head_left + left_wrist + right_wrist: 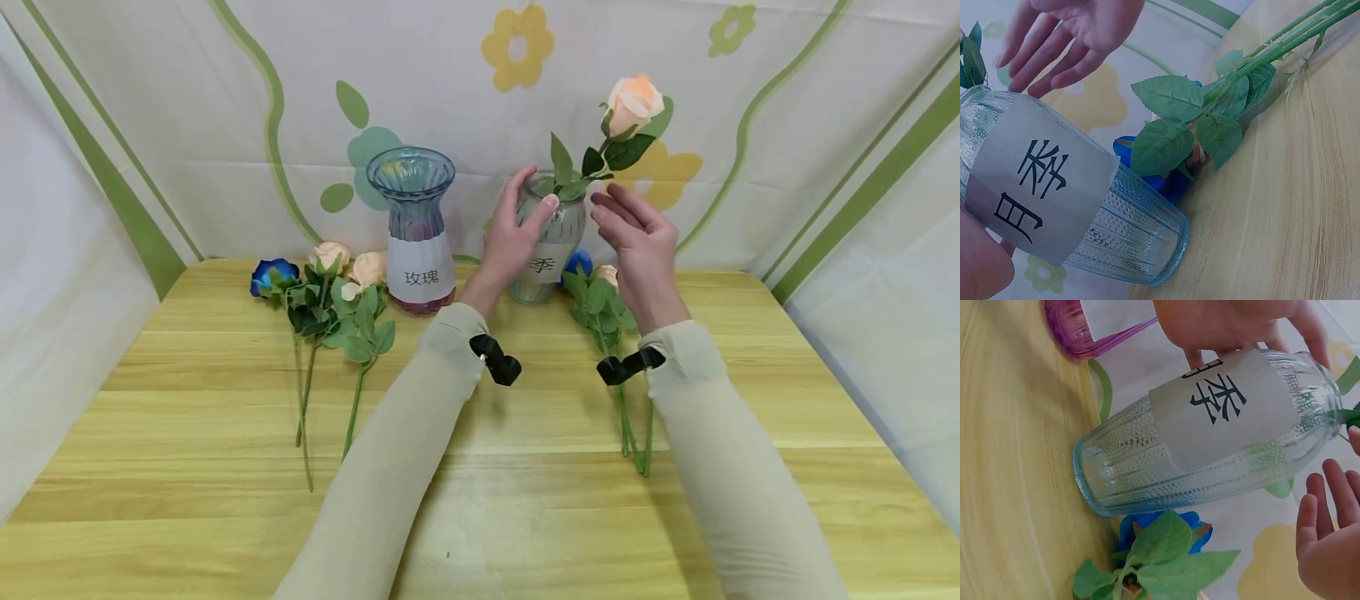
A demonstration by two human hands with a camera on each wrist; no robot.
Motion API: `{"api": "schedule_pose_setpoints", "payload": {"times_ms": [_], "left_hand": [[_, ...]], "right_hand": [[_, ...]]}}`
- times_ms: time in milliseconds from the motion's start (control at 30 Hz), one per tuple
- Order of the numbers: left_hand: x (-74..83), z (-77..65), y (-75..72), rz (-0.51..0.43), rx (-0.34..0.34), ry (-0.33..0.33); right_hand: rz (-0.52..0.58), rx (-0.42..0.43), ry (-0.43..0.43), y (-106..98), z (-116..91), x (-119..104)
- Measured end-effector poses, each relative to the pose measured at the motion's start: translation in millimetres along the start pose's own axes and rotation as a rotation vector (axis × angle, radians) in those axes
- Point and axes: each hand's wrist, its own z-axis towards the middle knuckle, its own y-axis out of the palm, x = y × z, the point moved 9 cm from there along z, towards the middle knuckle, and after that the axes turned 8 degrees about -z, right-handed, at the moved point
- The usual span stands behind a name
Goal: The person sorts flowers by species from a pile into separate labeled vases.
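The person's left hand [510, 237] is curled about the shoulder of a clear, ribbed glass vase [566, 225], its thumb up near the rim, steadying it on the table. The right hand [637, 250] grips nothing: its fingers are spread loosely beside the mouth of the vase, just below a peach-coloured rose with green leaves [633, 107]. That rose stands in the vase mouth, tilted toward the right; how deep its stem goes, I cannot tell.

From here, I'd judge the work barely begun, with this one flower placed and perhaps only needing to settle. By the vase's base, on the right, lie a blue artificial flower [578, 262] and a peach bloom [608, 275], their green stems on the pale wooden table [480, 517]. Left of it stands a blue-and-purple fluted glass vase [416, 217] with a white paper label [422, 271]; no bloom rises from it. Beside that lie another blue flower [273, 277] and two peach flowers [331, 256], seemingly all left to arrange.
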Motion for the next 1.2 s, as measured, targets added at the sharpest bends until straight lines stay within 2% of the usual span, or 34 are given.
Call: {"api": "schedule_pose_setpoints", "payload": {"times_ms": [500,767,1200], "left_hand": [[0.6,-1.0,-1.4,-0.025,-0.005,-0.01],[1.1,-2.0,-0.5,-0.016,-0.002,-0.014],[0.9,-3.0,0.8,-0.014,0.009,-0.028]], "right_hand": [[0.146,0.008,0.019,-32,-25,-6],[0.207,-0.024,0.045,-47,-37,-4],[0.128,-0.001,0.079,-76,-51,14]]}}
